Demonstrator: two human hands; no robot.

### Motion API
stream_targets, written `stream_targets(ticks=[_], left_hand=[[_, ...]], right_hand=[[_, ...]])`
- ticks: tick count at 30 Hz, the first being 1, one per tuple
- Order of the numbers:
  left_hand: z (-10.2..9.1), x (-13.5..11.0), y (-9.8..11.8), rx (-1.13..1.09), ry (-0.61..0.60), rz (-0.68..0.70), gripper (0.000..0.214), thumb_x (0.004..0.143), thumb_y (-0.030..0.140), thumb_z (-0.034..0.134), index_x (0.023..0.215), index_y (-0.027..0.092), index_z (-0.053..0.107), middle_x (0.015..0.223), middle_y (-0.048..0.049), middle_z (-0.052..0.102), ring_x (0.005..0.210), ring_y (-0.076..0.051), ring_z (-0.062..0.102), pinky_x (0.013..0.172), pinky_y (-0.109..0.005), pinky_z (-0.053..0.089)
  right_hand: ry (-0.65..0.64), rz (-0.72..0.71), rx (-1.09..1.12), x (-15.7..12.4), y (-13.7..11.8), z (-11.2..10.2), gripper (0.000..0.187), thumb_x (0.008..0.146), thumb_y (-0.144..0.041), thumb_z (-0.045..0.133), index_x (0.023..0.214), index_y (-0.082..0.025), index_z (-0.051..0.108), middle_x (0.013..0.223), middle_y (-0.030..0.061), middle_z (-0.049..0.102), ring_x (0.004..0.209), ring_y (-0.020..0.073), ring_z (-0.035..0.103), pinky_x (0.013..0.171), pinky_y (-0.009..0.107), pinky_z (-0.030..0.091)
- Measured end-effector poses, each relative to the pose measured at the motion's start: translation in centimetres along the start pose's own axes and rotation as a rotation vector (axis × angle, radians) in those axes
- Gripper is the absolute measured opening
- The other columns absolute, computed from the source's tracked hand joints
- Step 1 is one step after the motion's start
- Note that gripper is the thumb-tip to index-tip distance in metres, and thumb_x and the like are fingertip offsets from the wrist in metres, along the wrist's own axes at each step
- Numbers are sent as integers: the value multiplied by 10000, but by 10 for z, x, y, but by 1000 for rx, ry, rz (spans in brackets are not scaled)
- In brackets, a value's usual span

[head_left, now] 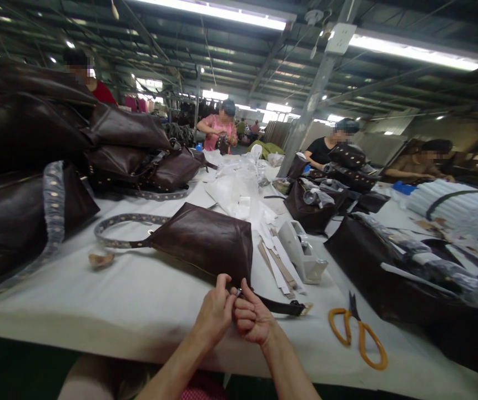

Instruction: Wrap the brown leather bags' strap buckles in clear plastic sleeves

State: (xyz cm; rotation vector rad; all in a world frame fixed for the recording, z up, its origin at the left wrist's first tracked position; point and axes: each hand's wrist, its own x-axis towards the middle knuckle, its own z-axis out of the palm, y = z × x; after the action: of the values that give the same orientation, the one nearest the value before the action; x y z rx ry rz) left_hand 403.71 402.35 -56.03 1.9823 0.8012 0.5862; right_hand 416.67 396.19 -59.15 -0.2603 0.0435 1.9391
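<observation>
L hand (216, 312) & R hand (254, 321) both pinch the strap (280, 305) end of the brown bag (205, 239), by the desk (139, 300) edge. Its tiny shiny bit (237, 291) could slip out & drop off if grip loosens.

Both bare arms point toward twelve o'clock; left hand (216, 311) and right hand (254, 321) touch, fingers curled tight

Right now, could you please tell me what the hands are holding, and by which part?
The left hand and right hand pinch the dark strap at its end beside the brown bag.
</observation>
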Motion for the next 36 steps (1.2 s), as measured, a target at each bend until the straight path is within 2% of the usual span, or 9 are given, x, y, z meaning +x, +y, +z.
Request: stream_targets(ticks=[6,9,13,15,19,22,24,30,36], left_hand=[[-5,-3,9,276,-100,-7,263,924,175,354,1178,182,422,922,-85,715,842,-253,684,679,-299,410],[-5,-2,10,402,-127,-3,207,942,185,341,1110,188,462,913,-82,722,835,-257,691,647,-291,395],[-4,-2,6,523,-134,25,165,925,171,378,1033,198,500,860,-67,724,811,-251,693,617,-279,374],[-3,-2,4,547,-127,35,158,923,173,387,1014,203,512,831,-57,722,789,-244,692,599,-276,363],[-2,-3,3,571,-120,85,156,928,176,378,940,203,532,837,-53,711,785,-238,685,598,-281,367],[-1,-4,3,597,-140,110,164,901,134,394,939,196,541,878,-63,705,820,-238,675,623,-281,387],[-1,-4,3,626,-158,119,187,880,105,405,958,191,551,885,-74,699,824,-243,669,634,-284,400],[1,-4,-1,713,-162,205,228,904,117,381,991,193,578,841,-77,672,789,-227,651,660,-276,440],[3,-3,-5,688,-152,235,264,888,92,367,994,190,587,849,-79,663,791,-233,642,674,-286,452]], right_hand=[[57,-101,-56,0,7,4,408,849,-514,635,769,-119,573,398,-153,234,304,-12,163,313,95,64],[96,-101,-58,2,8,6,411,817,-491,685,690,-128,538,394,-155,225,299,-14,171,304,99,71],[114,-130,-38,2,11,7,426,759,-348,777,579,-126,460,437,-129,332,316,-31,238,297,82,123],[154,-143,-35,-1,12,6,365,754,-289,782,614,-109,496,499,-95,433,341,-32,297,298,71,160],[307,-229,-50,-14,12,5,219,784,-220,745,803,-66,591,659,13,602,421,2,437,301,67,219],[374,-269,-58,-23,12,7,284,779,-246,750,893,-32,603,697,61,642,455,32,516,306,73,259],[391,-269,-64,-25,13,11,332,786,-311,744,903,-35,601,689,60,643,468,44,544,309,70,269],[630,-373,-151,-11,19,24,291,758,-302,772,762,-99,563,556,-37,549,358,-5,415,285,62,185],[693,-442,-208,-5,19,20,286,703,-172,775,715,-147,490,506,-105,458,317,-27,297,302,72,134]])
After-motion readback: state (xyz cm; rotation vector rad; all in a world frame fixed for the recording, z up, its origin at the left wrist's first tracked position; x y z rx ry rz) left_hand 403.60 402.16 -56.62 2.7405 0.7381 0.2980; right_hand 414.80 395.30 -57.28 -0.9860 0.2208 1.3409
